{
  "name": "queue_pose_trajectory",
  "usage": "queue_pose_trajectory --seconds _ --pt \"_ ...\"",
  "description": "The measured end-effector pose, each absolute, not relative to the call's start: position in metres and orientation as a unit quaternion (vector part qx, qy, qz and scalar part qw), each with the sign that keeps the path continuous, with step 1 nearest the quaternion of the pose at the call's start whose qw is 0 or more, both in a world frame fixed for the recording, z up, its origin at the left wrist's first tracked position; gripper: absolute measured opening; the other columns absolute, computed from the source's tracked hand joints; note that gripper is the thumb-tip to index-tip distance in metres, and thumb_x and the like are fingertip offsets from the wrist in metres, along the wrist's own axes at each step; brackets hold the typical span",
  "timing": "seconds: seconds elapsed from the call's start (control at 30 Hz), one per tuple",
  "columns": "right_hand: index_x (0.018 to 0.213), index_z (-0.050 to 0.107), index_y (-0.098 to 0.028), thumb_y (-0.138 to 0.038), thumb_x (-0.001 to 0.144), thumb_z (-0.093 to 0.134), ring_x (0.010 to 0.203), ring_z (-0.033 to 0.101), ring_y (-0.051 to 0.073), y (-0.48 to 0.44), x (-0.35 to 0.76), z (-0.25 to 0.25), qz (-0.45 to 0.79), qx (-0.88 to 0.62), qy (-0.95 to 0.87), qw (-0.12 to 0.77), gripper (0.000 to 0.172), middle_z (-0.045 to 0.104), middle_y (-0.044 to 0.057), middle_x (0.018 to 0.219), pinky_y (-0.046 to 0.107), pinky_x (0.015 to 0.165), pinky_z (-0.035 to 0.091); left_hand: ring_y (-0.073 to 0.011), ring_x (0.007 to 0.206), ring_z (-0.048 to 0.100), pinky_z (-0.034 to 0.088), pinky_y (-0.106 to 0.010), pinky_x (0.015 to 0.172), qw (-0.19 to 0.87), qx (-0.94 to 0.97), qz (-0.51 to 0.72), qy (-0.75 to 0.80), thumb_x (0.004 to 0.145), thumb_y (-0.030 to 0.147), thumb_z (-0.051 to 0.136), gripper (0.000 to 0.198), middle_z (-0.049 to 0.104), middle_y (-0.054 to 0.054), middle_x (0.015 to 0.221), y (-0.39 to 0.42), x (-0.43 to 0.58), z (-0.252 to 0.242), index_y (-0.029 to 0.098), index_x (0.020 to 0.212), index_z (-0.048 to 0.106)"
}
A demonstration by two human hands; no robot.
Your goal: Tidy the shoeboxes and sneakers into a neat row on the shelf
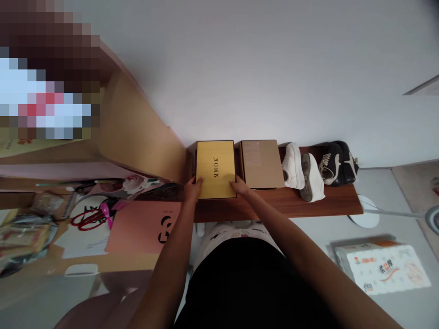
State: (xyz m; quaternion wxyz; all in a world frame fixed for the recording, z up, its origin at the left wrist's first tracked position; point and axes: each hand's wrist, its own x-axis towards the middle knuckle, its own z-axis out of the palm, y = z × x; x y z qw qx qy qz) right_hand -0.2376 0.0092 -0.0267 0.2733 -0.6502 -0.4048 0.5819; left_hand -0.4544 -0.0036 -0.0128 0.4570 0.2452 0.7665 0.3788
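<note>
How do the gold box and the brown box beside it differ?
The gold box is glossy with black MMOK lettering; the brown box is matte with pale printing. The left hand and right hand touch the gold box, not the brown box. Both lie flat on a wooden shelf.

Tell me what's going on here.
A person has their left hand and right hand on the edges of a gold MMOK box on a wooden shelf. A brown box lies beside it, followed by white sneakers and black shoes.
</note>
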Motion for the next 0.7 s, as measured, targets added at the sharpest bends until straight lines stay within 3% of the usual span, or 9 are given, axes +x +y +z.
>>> queue_pose_trajectory --seconds 0.23,0.33,0.43,0.53,0.7 --pt "0.133 0.058 -0.017 -0.022 0.085 0.062 0.124 0.063 0.03 0.006 -0.243 -0.006 0.505 -0.701 -0.454 0.218 0.049 0.069 0.016 0.128 0.047 0.112 0.044 -0.0319 0.113 0.07 0.053 -0.039 0.098 0.4 0.323 0.331 0.791 0.08 0.037 0.074 0.048 0.075 -0.017 0.115 -0.003 -0.455 0.0 0.012 0.121 0.071" --pt "0.139 0.055 -0.015 -0.029 0.086 0.061 0.134 0.055 0.03 -0.004 -0.227 0.003 0.467 -0.679 -0.499 0.268 0.055 0.061 0.019 0.141 0.045 0.118 0.038 -0.0337 0.135 0.056 0.04 -0.042 0.115 0.318 0.368 0.327 0.81 0.081 0.035 0.073 0.059 0.063 -0.022 0.138 -0.002 -0.447 0.014 0.01 0.133 0.062" --pt "0.138 0.057 -0.017 -0.041 0.089 0.058 0.133 0.055 0.03 -0.012 -0.183 0.009 0.433 -0.647 -0.518 0.354 0.054 0.06 0.017 0.142 0.047 0.118 0.038 -0.0296 0.145 0.044 0.029 -0.04 0.123 0.28 0.408 0.369 0.786 0.086 0.035 0.069 0.061 0.052 -0.02 0.151 -0.001 -0.417 0.026 0.012 0.141 0.056" --pt "0.135 0.059 -0.017 -0.046 0.09 0.055 0.131 0.055 0.031 -0.012 -0.125 0.014 0.373 -0.669 -0.51 0.391 0.053 0.062 0.017 0.138 0.051 0.116 0.038 -0.026 0.143 0.047 0.032 -0.036 0.122 0.359 0.437 0.405 0.718 0.09 0.036 0.067 0.055 0.054 -0.017 0.15 0.004 -0.364 0.027 0.015 0.139 0.057" --pt "0.134 0.056 -0.013 -0.039 0.089 0.054 0.137 0.048 0.033 0.002 -0.054 0.014 0.313 -0.728 -0.496 0.355 0.052 0.059 0.021 0.139 0.055 0.119 0.033 -0.0261 0.144 0.046 0.038 -0.036 0.118 0.508 0.4 0.388 0.657 0.09 0.034 0.067 0.058 0.049 -0.018 0.155 0.02 -0.276 0.006 0.015 0.143 0.053"
